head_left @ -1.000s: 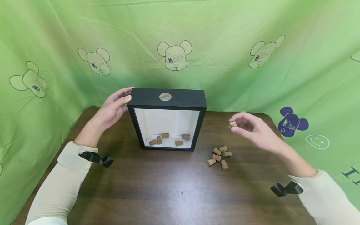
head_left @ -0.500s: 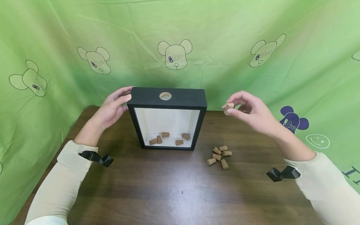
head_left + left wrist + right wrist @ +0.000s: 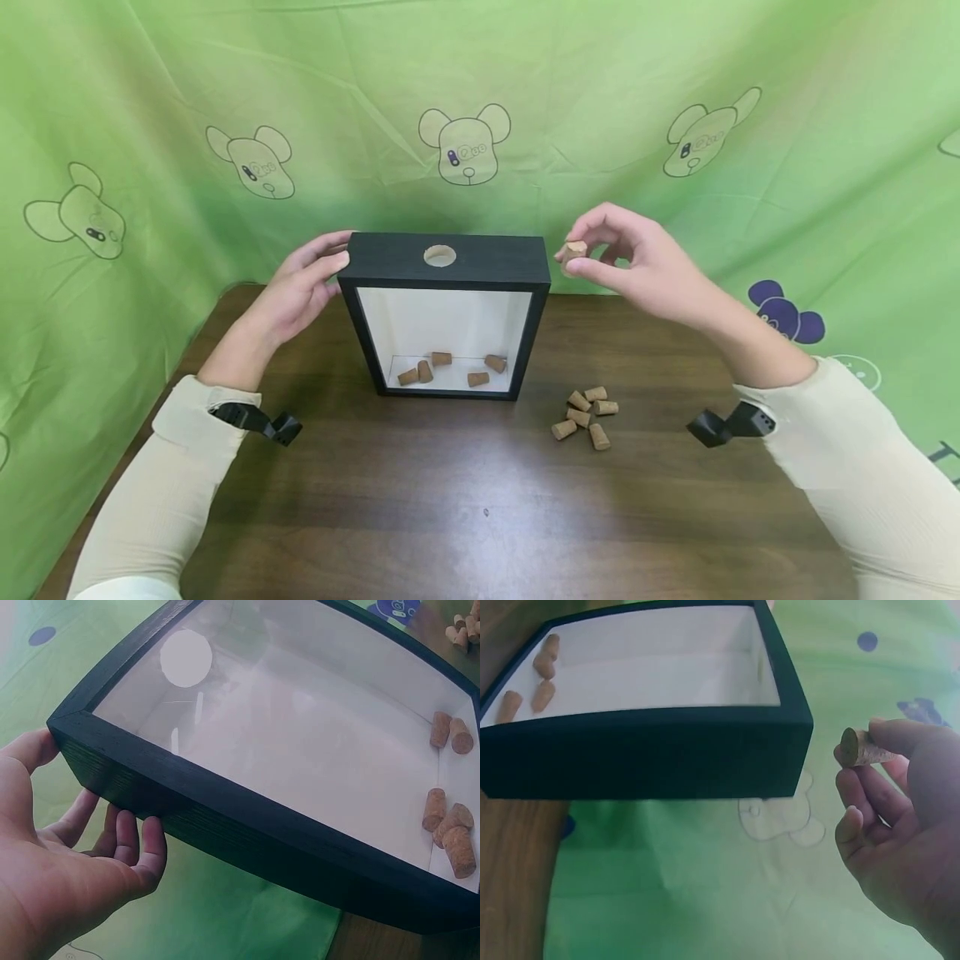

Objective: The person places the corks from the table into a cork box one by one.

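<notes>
A black-framed box (image 3: 450,260) with a clear front and white inside stands upright on the table, a round hole (image 3: 439,256) in its top. Several corks (image 3: 442,358) lie on its floor. My left hand (image 3: 298,292) holds the box's upper left corner; in the left wrist view, the thumb (image 3: 34,750) is at the corner and bent fingertips touch the side. My right hand (image 3: 637,258) pinches one cork (image 3: 575,250) between thumb and fingers, just right of the box's top. In the right wrist view this cork (image 3: 859,747) is apart from the frame.
Several loose corks (image 3: 578,418) form a small pile on the brown wooden table (image 3: 420,500), to the right of the box. A green cloth (image 3: 570,75) with bear-head prints hangs behind and at both sides. Black wrist cameras (image 3: 731,423) sit on both sleeves.
My right hand has moved up and left with the pinched cork, from right of the pile to beside the box's top. The left hand, box and loose corks have stayed put.
</notes>
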Demonstrator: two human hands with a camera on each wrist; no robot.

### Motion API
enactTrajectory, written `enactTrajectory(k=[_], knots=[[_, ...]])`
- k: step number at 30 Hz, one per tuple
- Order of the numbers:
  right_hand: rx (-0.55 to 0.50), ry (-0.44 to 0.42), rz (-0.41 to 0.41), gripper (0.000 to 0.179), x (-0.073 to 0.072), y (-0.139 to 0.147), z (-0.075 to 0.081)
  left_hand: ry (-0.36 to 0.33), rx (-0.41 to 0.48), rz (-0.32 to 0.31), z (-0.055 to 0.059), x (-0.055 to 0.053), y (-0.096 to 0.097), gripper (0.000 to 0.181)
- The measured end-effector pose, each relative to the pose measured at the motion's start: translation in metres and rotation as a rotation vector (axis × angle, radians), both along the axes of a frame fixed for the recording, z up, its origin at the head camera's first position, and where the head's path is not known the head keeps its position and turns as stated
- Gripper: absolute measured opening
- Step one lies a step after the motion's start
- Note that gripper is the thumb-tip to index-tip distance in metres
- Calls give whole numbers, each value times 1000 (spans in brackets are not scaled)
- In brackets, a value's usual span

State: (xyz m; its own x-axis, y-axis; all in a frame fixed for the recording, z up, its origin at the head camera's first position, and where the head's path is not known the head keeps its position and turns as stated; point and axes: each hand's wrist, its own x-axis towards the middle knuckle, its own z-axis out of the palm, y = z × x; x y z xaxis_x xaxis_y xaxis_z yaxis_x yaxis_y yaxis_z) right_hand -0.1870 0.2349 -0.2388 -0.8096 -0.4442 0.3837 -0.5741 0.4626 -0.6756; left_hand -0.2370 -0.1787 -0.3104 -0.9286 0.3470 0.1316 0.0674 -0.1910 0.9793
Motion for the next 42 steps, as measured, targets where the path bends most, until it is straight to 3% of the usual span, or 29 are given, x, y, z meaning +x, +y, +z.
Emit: enactTrajectory(k=[8, 17, 31, 42], knots=[[3, 0, 90, 17, -9, -32, 11, 2, 0, 0, 0, 2, 1, 50], [-30, -10, 127, 19, -27, -67, 14, -3, -1, 7, 1, 1, 0, 49], [53, -47, 65, 20, -43, -109, 5, -7, -9, 4, 0, 0, 0, 51], [58, -50, 66, 21, -52, -124, -1, -13, -4, 3, 1, 1, 0, 51]])
